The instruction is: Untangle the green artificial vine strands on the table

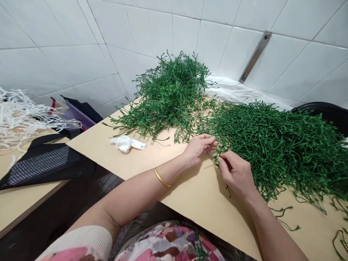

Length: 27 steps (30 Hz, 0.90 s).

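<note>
We pinch thin green strands (215,158) between left hand (199,148) and right hand (237,172), over the desk (190,197) — piece looks mid-work. Back heap (174,90), right heap (272,141) — we can't tell which is done, which is left.

So the right hand (237,173) is pinching a skinny green strand (216,159), the left hand (199,148) is curling just beside it, a big green tangle (274,145) is sprawling across the tan table (190,197), and a crumpled white wad (125,144) is lying off left.
</note>
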Tool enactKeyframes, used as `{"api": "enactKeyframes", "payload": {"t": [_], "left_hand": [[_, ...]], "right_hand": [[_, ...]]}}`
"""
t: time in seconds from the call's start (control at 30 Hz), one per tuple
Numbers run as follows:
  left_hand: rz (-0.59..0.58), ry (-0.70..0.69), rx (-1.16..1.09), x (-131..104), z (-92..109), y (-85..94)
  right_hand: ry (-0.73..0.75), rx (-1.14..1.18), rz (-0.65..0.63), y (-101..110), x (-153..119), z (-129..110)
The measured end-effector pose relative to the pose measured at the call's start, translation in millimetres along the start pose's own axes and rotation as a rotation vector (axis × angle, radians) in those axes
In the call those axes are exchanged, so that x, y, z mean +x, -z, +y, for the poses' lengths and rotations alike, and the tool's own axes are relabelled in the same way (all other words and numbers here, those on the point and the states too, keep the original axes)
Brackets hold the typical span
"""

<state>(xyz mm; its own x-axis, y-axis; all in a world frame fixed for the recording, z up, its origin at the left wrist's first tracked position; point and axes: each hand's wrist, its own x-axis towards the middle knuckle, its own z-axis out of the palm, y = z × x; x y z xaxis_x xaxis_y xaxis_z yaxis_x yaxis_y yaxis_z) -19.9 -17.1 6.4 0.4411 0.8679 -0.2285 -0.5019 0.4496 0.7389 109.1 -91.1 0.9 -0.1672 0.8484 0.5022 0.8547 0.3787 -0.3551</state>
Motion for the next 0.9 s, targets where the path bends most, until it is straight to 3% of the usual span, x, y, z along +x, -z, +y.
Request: {"api": "enactKeyframes", "payload": {"t": [0.17,0.27,0.4,0.63,0.9], "left_hand": [[-0.030,0.111,-0.089,2.8,1.5,2.3],[-0.043,0.129,-0.093,2.4,2.8,1.6],[-0.116,0.112,-0.044,1.8,4.0,1.4],[-0.257,0.214,-0.043,0.8,4.3,3.3],[-0.249,0.249,-0.019,-0.1,1.2,3.1]], "right_hand": [[0.120,0.075,-0.080,5.8,-1.7,-5.5],[0.123,0.142,0.080,17.2,1.1,-9.6],[0.081,0.069,0.306,28.0,11.4,-8.8],[0.009,-0.040,0.197,13.2,14.1,3.9],[-0.040,-0.029,0.191,7.8,7.4,8.6]]}}
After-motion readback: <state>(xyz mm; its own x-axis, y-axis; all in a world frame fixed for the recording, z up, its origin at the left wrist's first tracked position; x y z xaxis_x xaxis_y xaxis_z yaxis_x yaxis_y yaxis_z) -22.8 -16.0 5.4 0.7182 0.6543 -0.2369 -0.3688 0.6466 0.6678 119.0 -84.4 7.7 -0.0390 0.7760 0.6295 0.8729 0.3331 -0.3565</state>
